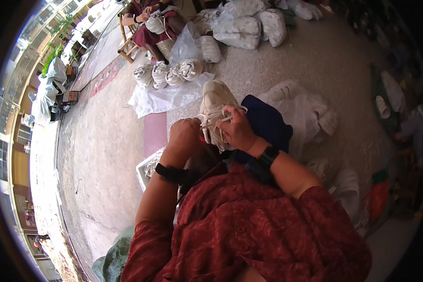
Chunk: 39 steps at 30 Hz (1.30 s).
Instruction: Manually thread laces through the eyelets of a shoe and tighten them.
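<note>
A cream-white lace-up sneaker [216, 91] sits in front of me at lap height, its toe pointing away. Loose shoelaces [215, 114] cross over its upper. My left hand [183, 134] is closed at the shoe's left side, with a lace running to its fingers; the fingertips are partly hidden. On the right, my right hand [239, 128] pinches a lace between thumb and fingers above the tongue. Dark bands are on both wrists. Beside the shoe, to the right, lies dark blue cloth [270, 124].
Several similar shoes [175, 75] stand in a row on a plastic sheet [162, 101] ahead. A co-worker on a bamboo chair [127, 47] handles another shoe [156, 23]. Bagged shoes [239, 28] lie beyond, and more [310, 110] at right. A white box [143, 171] holds laces at left.
</note>
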Motion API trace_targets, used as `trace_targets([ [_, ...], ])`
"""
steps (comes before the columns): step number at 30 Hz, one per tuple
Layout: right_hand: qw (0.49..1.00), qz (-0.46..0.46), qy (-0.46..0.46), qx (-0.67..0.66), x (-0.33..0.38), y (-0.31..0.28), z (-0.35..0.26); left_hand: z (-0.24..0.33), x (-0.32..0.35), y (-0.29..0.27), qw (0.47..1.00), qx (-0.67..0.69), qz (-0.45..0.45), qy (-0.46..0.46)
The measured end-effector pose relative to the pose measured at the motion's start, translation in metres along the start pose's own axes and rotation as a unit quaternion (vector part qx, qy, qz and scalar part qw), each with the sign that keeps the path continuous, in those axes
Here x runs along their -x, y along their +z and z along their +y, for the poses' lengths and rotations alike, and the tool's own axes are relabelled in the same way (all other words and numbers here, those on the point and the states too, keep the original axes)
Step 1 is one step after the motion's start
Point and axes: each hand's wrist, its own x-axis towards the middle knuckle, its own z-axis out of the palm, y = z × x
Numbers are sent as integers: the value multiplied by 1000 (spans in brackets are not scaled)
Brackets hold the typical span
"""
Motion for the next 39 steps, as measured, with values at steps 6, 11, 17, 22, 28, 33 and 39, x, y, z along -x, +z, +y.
trace_targets([
  [6,996,44,7,-78,-7,0,-5,-13,-2,24,992,71,44,97],
  [11,892,41,202,-402,-4,-9,-5,25,-6,21,571,800,97,-155],
  [17,729,291,307,-538,47,-138,81,-94,76,15,334,899,268,-97],
  [22,705,322,442,-452,125,-206,148,-198,184,32,310,759,508,-265],
  [28,928,-91,350,88,86,-139,139,-141,106,86,875,238,347,-238],
  [33,962,-57,255,-81,13,-84,52,-60,34,68,920,251,254,-162],
  [39,974,-64,190,-103,-5,-17,29,-42,-11,71,905,380,77,-174],
])
